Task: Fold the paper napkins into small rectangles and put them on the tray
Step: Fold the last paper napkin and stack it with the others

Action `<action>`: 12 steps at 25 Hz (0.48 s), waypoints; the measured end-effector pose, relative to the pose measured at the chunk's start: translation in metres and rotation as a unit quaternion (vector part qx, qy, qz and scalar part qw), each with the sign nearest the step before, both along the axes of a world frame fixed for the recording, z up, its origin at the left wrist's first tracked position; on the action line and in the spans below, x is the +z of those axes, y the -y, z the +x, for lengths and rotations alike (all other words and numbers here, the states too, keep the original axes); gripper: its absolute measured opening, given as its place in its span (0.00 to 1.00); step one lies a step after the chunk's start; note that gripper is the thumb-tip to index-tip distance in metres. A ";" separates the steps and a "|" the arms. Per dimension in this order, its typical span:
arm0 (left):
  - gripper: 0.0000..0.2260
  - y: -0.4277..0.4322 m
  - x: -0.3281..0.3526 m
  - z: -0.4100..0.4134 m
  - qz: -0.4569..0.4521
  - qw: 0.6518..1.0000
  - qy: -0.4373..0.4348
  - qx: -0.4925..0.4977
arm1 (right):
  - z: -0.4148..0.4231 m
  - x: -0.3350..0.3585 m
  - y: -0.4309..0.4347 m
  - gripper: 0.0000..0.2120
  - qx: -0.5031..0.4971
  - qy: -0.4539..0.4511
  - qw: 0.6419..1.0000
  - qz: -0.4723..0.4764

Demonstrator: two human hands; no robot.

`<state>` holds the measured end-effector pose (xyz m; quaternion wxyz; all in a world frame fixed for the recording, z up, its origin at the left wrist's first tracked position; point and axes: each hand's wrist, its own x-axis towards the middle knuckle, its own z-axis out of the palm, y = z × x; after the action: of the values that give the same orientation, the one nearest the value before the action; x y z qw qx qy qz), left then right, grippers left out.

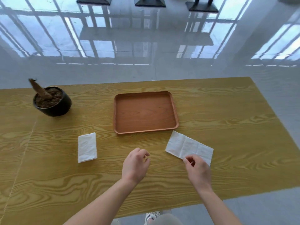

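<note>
A brown wooden tray (175,111) lies in the middle of the table with nothing on it. A white napkin (87,147), folded to a rectangle, rests to the left of the tray's near edge. A second white napkin (183,145), a longer creased strip, lies slanted just right of the tray's near corner. My right hand (198,171) is at that strip's near edge, thumb and fingers pinched at the paper. My left hand (135,165) hovers over bare wood between the two napkins, fingers loosely curled and holding nothing.
A black pot (54,108) of soil with a brown stump stands at the back left of the yellow wood-grain table (227,124). The table's right and far edges drop off to a glossy pale floor. My shoe shows below the near edge.
</note>
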<state>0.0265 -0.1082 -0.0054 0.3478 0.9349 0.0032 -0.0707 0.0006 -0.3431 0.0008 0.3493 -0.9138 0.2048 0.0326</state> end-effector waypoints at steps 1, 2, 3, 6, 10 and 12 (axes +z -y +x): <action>0.06 0.014 0.000 0.003 0.005 1.000 0.005 -0.011 | -0.004 -0.001 0.017 0.04 -0.008 0.011 1.000 -0.021; 0.07 0.026 0.000 0.007 0.019 0.999 0.013 -0.027 | -0.008 -0.003 0.032 0.03 -0.011 0.023 0.999 -0.045; 0.09 0.037 0.001 0.011 0.040 0.998 0.026 -0.052 | -0.011 -0.005 0.045 0.04 -0.012 0.030 0.997 -0.071; 0.10 0.060 0.003 0.026 0.135 0.976 0.082 -0.152 | -0.014 -0.011 0.069 0.12 0.018 0.025 0.990 -0.136; 0.08 0.079 0.002 0.042 0.263 0.915 0.110 -0.286 | -0.015 -0.020 0.077 0.16 0.090 -0.010 0.978 -0.189; 0.07 0.083 0.003 0.045 0.302 0.882 0.111 -0.344 | -0.018 -0.024 0.076 0.16 0.108 -0.022 0.975 -0.191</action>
<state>0.0711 -0.1910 -0.0024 0.0003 0.9386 -0.3362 -0.0778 -0.0177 -0.4190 -0.0233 0.1585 -0.9793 0.1152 0.0510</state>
